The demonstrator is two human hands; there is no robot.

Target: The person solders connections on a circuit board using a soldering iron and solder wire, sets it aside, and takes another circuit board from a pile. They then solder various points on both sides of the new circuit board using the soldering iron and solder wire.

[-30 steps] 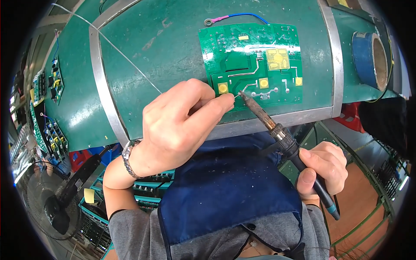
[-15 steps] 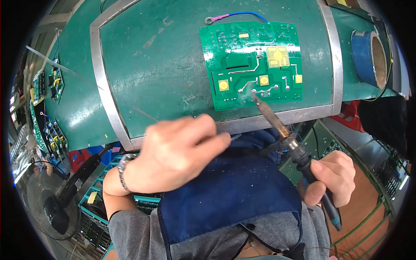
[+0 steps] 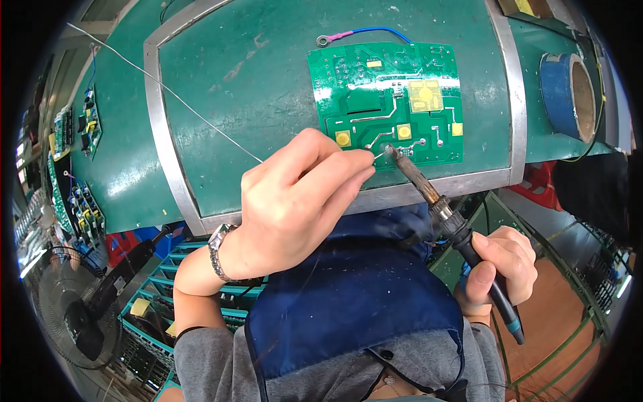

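- Two hands work over the near edge of the surface (image 3: 241, 87) in our head view, our only one.
- Our left hand (image 3: 295, 194) has its thumb and forefinger pinched together on a thin solder wire (image 3: 164, 86), whose short end pokes out toward the board; the rest trails off past the surface's left edge.
- Our right hand (image 3: 502, 264) has its fingers wrapped around the handle of a soldering iron (image 3: 449, 214), leaving no gap; the iron slants inward across the near edge.
- The iron's tip meets the near part of a green circuit board (image 3: 385, 100); the wire end is right by it, though we cannot tell if they touch.
- We have that board lying just inside the metal strip along the near edge, closer to the right strip than the left.
- A blue lead (image 3: 382, 29) with a ring terminal lies along the board's far side.
- Toward the surface's right edge we see a blue roll (image 3: 566, 97).
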